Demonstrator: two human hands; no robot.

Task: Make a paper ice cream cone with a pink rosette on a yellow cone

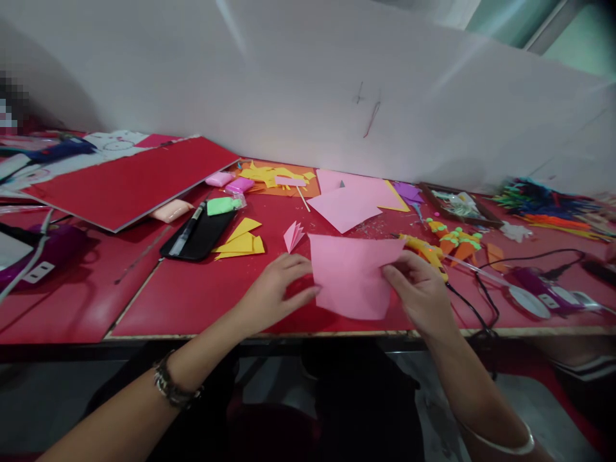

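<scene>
Both of my hands hold a pink sheet of paper [353,273] just above the red table [192,298]. My left hand [276,289] pinches its left edge with thumb and fingers. At the right edge my right hand [418,289] grips the sheet with curled fingers. A small folded pink fan piece [292,235] lies just beyond my left hand. More pink sheets [349,199] lie flat further back.
Yellow paper triangles [242,241], a black case with a pen [198,235], clay packets [224,205], a red board [128,179], a yellow glue gun with its black cord [426,250], paper carrots [457,240], a tray [457,204] and coloured sticks [548,202] crowd the table. A white wall stands behind.
</scene>
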